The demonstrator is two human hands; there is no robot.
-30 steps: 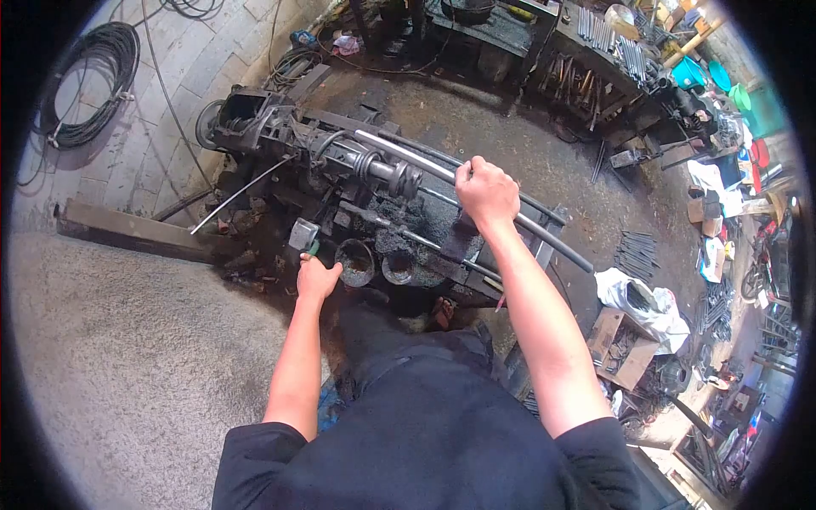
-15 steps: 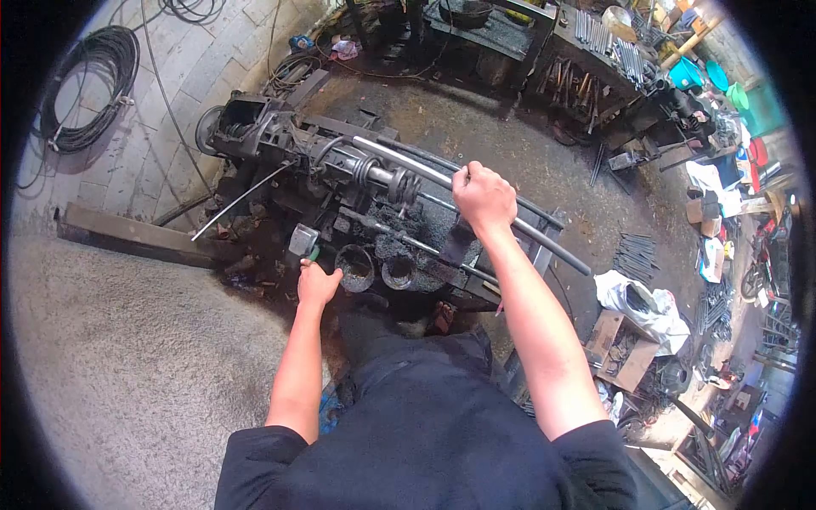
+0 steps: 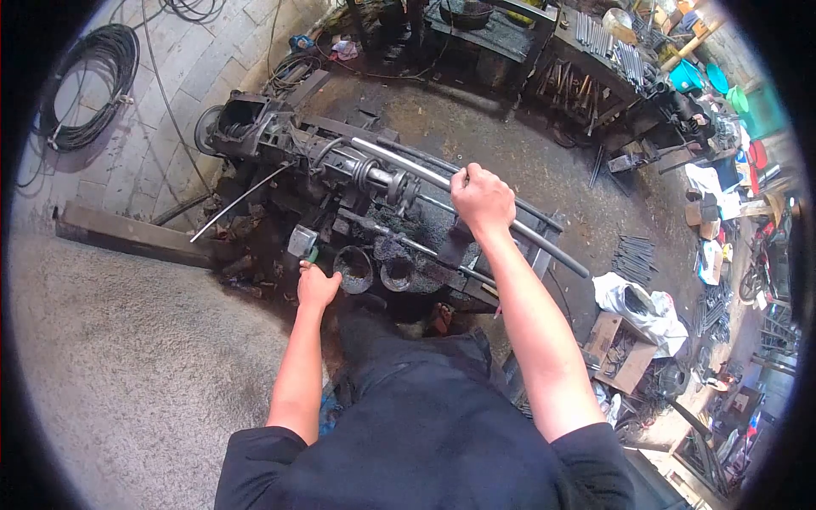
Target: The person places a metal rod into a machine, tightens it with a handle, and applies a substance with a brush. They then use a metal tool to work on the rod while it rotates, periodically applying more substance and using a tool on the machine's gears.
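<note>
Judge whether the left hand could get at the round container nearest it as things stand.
Probably yes: the left hand lies just beside the round container, thumb pointing its way, with nothing visible between them. It may first have to leave the green piece at its fingertips.

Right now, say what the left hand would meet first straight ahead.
The left hand, at the small green piece, likely meets the boxy grey metal-looking block first; depth is unclear.

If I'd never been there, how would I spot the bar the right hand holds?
Find the big dark machine. Along its far side, the right hand grips a long metal bar. Its left part shines silver, while the rod running beside it is dark.
</note>
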